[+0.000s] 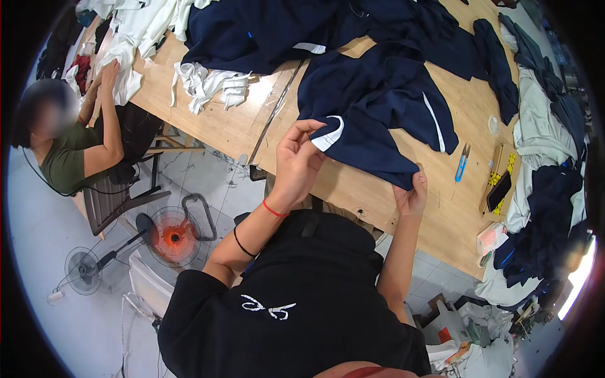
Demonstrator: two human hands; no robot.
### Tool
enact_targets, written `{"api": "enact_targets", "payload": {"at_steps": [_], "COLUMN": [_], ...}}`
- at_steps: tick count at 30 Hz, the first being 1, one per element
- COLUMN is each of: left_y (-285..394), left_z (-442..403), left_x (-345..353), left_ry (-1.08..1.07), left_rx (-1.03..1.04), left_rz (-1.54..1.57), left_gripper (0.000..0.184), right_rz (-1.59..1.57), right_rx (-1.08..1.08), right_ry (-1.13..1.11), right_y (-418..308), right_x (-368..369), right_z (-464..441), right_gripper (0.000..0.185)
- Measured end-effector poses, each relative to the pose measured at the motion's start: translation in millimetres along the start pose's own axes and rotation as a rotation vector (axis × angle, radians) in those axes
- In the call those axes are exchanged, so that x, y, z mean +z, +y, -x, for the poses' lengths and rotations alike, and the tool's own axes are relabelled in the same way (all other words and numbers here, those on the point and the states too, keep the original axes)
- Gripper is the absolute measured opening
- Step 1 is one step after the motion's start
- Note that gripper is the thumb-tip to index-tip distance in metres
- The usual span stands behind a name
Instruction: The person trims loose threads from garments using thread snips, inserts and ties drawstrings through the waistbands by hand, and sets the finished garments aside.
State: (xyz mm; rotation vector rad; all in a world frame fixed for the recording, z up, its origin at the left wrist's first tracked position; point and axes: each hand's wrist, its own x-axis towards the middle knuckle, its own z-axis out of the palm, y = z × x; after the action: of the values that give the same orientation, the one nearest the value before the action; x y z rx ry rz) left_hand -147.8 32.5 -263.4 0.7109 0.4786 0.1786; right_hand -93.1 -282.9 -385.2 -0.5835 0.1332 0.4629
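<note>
A navy garment [372, 142] with white trim stretches between my two hands, over the near edge of the wooden table. My left hand [299, 160] pinches its left end, where a curved white strip [329, 133] shows beside the thumb. At the garment's right end, my right hand [411, 189] grips a navy corner between thumb and fingers. The rest of the garment lies on the table beyond my hands, with another white strip [433, 120] on its right part. Blue thread snips [463, 165] lie to the right of my right hand.
Navy garments [252, 38] and white fabric strips [214, 87] lie farther back on the table [189, 120]. A tray with a phone [499, 192] is at the right, beside piled clothes [545, 208]. A co-worker [63, 142] sits at the left near a fan [175, 236].
</note>
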Motion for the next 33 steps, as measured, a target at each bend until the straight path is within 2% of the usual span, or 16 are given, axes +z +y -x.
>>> {"api": "enact_targets", "payload": {"at_steps": [1, 4, 6, 9, 13, 22, 25, 28, 31, 33], "left_y": [6, 13, 18, 28, 25, 24, 26, 26, 23, 29], "left_z": [0, -17, -18, -13, -15, -10, -5, -4, -8, -6], "left_x": [1, -35, -38, -14, -19, -15, -7, -6, -11, -5], "left_ry": [-0.014, -0.186, -0.184, -0.113, -0.191, -0.333, -0.381, -0.438, -0.485, -0.458], "left_rx": [-0.065, -0.176, -0.303, -0.33, -0.215, -0.268, -0.278, -0.292, -0.284, -0.316], "left_rz": [0.01, -0.258, -0.234, -0.123, -0.18, -0.18, -0.116, -0.083, -0.065, -0.008], "left_gripper": [0.018, 0.016, 0.021, 0.024, 0.027, 0.017, 0.03, 0.045, 0.058, 0.065], "right_rz": [0.001, -0.244, -0.24, -0.292, -0.229, -0.261, -0.262, -0.339, -0.197, -0.058], "right_rx": [0.005, -0.053, -0.023, 0.019, 0.022, 0.004, -0.026, -0.007, -0.055, -0.084], "right_ry": [0.045, 0.276, 0.275, 0.26, 0.198, 0.118, 0.1, -0.078, 0.05, 0.048], "right_y": [0, -8, -17, -27, -36, -32, -27, -22, -18, -13], "right_x": [4, 40, 30, 28, 40, 58, 55, 56, 82, 111], "right_z": [1, 5, 7, 12, 12, 14, 17, 19, 21, 18], "right_gripper": [0.023, 0.024, 0.029, 0.032, 0.033, 0.036, 0.04, 0.042, 0.038, 0.036]}}
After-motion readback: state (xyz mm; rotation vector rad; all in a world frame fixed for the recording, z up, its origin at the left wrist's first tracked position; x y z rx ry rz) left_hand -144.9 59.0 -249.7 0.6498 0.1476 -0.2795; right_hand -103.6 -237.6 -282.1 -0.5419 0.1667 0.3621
